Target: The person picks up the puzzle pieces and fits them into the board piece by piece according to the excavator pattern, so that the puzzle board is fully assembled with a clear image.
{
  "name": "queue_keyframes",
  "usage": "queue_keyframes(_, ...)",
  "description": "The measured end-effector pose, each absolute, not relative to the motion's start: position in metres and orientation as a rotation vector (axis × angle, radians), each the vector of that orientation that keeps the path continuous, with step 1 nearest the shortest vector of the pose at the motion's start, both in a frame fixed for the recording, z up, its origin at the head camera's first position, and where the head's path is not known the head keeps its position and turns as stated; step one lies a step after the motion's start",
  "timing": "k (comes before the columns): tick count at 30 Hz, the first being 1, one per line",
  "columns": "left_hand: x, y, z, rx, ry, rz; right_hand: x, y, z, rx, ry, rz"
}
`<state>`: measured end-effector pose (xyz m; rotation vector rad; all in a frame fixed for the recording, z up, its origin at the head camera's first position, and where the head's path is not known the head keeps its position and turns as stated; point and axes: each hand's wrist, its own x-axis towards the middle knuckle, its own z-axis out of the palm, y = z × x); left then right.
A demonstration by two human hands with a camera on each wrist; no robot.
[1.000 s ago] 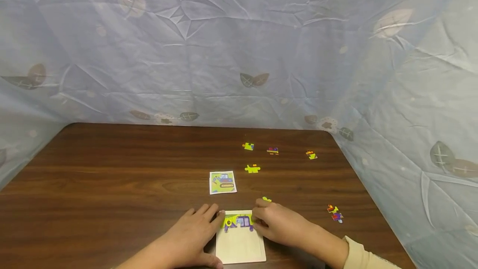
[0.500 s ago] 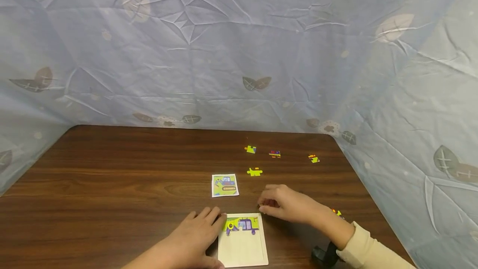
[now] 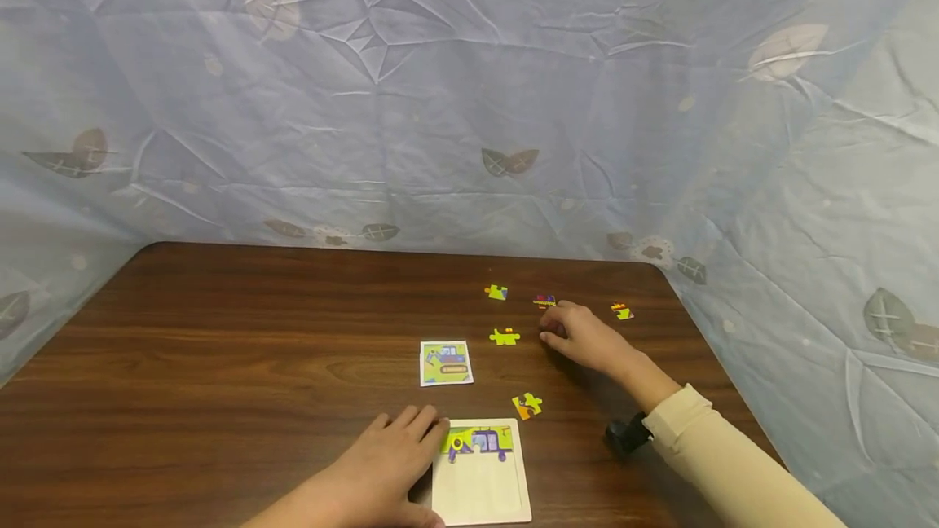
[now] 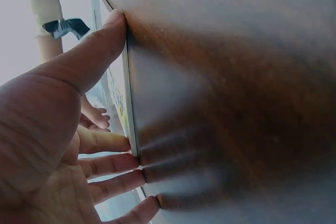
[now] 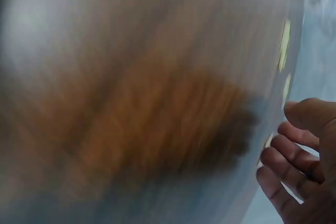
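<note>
- My left hand point(image 3: 389, 463) lies flat on the tabletop point(image 3: 220, 349) near the front edge, fingers straight, fingertips point(image 4: 123, 142) against the left edge of the puzzle tray point(image 3: 480, 491). Holds nothing.
- Tray sits at the front edge, about mid-width. A row of fitted pieces fills its far strip; the rest is bare.
- My right hand point(image 3: 579, 336) is out toward the far right corner, fingers loosely curled, fingertips just beside the striped piece point(image 3: 544, 301). Can't tell whether they touch it. Nothing gripped that I can see; right wrist view is too blurred to help.
- Green piece point(image 3: 504, 337) lies just left of the right hand; another green piece point(image 3: 496, 292) beyond it.
- One piece point(image 3: 622, 311) lies nearer the right edge.
- Orange-green piece point(image 3: 527, 406) lies just off the tray's far right corner.
- Picture card point(image 3: 446, 363) lies beyond the tray, toward mid-tabletop.
</note>
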<state>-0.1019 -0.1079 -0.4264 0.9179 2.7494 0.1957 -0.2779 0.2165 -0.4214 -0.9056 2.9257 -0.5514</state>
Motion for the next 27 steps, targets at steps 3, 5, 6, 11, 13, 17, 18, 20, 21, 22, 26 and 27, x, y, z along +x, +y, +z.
queue_keyframes(3, -0.102, -0.108, -0.427, 0.934, 2.759, 0.191, -0.293, 0.225, -0.425, -0.818, 2.977, -0.558)
queue_keyframes(5, -0.102, -0.108, -0.427, 0.932, 2.755, 0.197, -0.301, 0.229, -0.427, -0.768, 2.992, -0.558)
queue_keyframes(6, -0.102, -0.108, -0.427, 0.928, 2.750, 0.202, -0.304, 0.230, -0.428, -0.755, 2.997, -0.557)
queue_keyframes(11, -0.101, -0.108, -0.426, 0.920, 2.743, 0.220, -0.315, 0.228, -0.430, -0.662, 3.009, -0.555)
queue_keyframes(13, -0.101, -0.108, -0.426, 0.929, 2.754, 0.211, -0.318, 0.225, -0.431, -0.621, 3.019, -0.552)
queue_keyframes(17, -0.100, -0.108, -0.426, 0.947, 2.780, 0.191, -0.323, 0.218, -0.432, -0.570, 3.047, -0.519)
queue_keyframes(18, -0.100, -0.108, -0.426, 0.946, 2.779, 0.191, -0.324, 0.217, -0.432, -0.556, 3.049, -0.525)
queue_keyframes(20, -0.101, -0.108, -0.426, 0.943, 2.775, 0.190, -0.326, 0.216, -0.432, -0.531, 3.048, -0.535)
queue_keyframes(21, -0.101, -0.108, -0.426, 0.940, 2.772, 0.190, -0.326, 0.216, -0.432, -0.521, 3.041, -0.550)
queue_keyframes(22, -0.101, -0.108, -0.426, 0.937, 2.769, 0.191, -0.327, 0.217, -0.433, -0.517, 3.034, -0.563)
queue_keyframes(26, -0.101, -0.107, -0.426, 0.939, 2.774, 0.186, -0.329, 0.220, -0.433, -0.554, 3.006, -0.595)
queue_keyframes(27, -0.101, -0.108, -0.426, 0.941, 2.778, 0.186, -0.330, 0.221, -0.433, -0.572, 3.003, -0.597)
